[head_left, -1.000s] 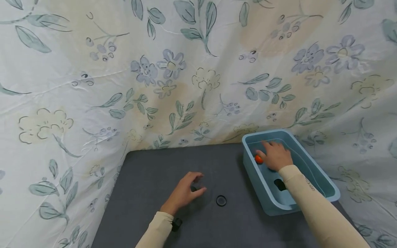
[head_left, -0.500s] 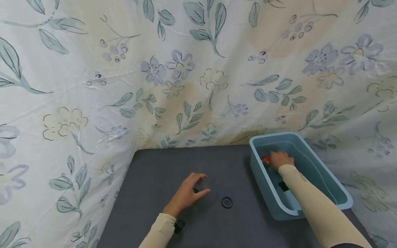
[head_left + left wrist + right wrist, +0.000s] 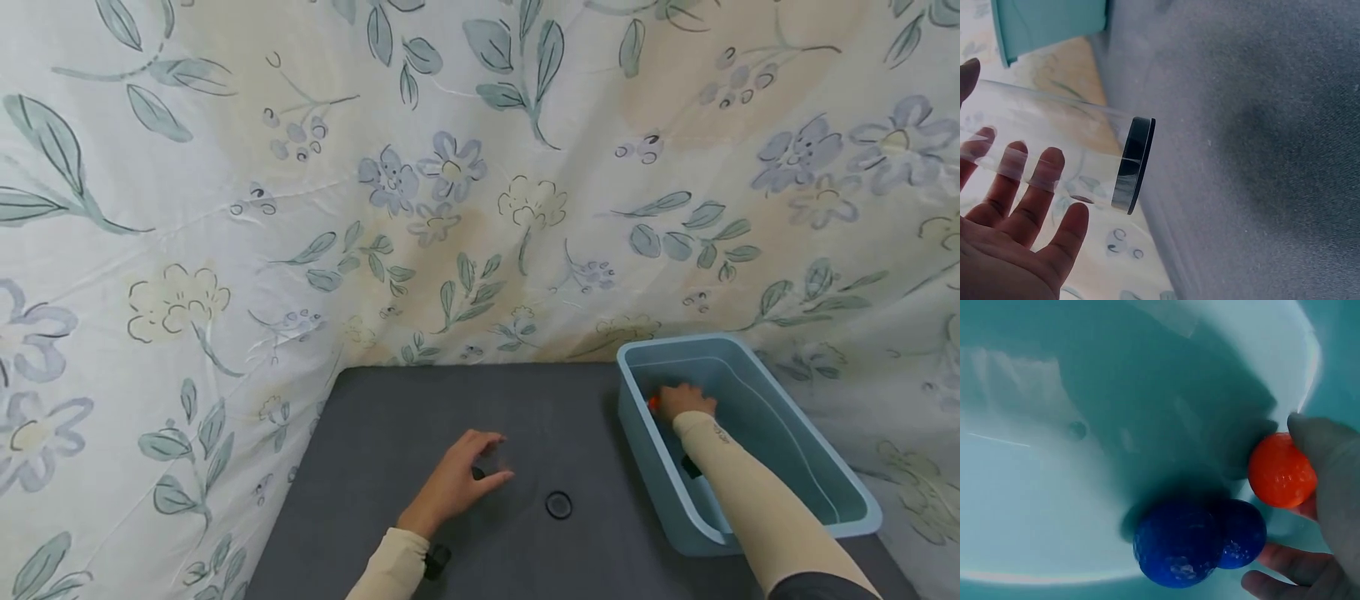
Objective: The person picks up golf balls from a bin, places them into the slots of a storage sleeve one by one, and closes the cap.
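My left hand [image 3: 450, 483] holds a clear plastic cylinder [image 3: 1085, 144] over the dark table, thumb on one side and fingers on the other. A black cap [image 3: 1134, 166] closes one end of it. My right hand [image 3: 684, 402] reaches down into the blue bin [image 3: 663, 492]. In the right wrist view, its thumb and a finger sit on either side of an orange ball [image 3: 1282, 470], pinching it. The other fingertips come right up to a smaller-looking blue ball [image 3: 1241, 534], which overlaps another blue ball [image 3: 1177, 544]. The balls are by the bin's wall.
A black ring-like lid [image 3: 558, 505] lies on the dark table [image 3: 420, 408] between the left hand and the bin. The bin takes up the table's right side. Floral cloth [image 3: 450, 208] hangs behind and along both sides.
My right hand has gone deeper into the bin and closed in on the orange ball. My left hand keeps holding the cylinder in nearly the same place. The head view has shifted slightly.
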A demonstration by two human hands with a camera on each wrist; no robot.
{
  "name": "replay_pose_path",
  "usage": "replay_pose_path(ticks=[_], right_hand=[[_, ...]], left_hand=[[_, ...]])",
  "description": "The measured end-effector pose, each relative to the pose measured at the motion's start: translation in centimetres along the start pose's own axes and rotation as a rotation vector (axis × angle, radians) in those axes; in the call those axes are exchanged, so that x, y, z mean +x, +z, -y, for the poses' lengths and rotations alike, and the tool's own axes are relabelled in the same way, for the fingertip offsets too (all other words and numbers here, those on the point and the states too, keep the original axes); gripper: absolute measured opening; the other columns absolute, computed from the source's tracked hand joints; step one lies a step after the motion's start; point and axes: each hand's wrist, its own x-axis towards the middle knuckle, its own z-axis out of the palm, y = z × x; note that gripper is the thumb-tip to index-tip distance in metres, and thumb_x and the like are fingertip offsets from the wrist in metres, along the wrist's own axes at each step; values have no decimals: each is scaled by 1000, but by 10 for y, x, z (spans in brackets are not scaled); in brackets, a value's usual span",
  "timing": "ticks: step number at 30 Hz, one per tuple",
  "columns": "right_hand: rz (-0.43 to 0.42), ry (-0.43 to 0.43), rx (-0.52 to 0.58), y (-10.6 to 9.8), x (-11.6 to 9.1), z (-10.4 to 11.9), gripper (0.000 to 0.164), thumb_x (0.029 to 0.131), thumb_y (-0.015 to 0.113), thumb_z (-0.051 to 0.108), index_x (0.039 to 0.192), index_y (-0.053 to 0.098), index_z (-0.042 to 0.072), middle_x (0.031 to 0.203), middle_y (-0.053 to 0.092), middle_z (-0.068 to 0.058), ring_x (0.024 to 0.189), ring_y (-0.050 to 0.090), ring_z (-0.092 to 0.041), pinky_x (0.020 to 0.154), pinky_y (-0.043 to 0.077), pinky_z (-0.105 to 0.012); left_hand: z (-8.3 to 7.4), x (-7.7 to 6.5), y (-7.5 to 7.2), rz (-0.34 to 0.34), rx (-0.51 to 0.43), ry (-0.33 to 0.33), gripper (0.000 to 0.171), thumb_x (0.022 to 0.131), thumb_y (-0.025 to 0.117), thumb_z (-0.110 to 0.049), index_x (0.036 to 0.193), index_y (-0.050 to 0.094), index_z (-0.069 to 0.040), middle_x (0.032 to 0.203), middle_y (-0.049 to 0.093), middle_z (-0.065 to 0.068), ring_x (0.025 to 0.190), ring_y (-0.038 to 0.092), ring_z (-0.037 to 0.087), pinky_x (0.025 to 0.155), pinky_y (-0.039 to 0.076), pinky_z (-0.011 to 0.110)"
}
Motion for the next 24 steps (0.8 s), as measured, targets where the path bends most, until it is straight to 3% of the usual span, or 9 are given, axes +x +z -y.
replay_pose_path(ticks=[4,9,24], right_hand=[[-22,-15,-28,1,-3,0,18,96,63,8,107,64,-7,109,60,-40,104,56,-60,85,46,-77],[-51,-3,-2,-9,-4,1,29,97,64,16,110,62,-10,112,60,-40,106,57,-59,87,45,-78],[-178,-74,48,-71,-45,30,47,103,64,33,113,53,-12,107,60,-35,93,59,-48,76,50,-67]], left_hand=[[-2,-3,2,8,-15,-12,51,96,72,-49,139,60,-25,125,61,-3,113,62,14,98,57,43],[-5,0,0,6,-27,-17,50,95,74,-45,138,60,-25,123,60,-5,111,60,9,98,57,42],[-9,5,-1,14,-1,16,52,96,73,-45,142,58,-25,127,60,-3,114,62,14,99,56,46]])
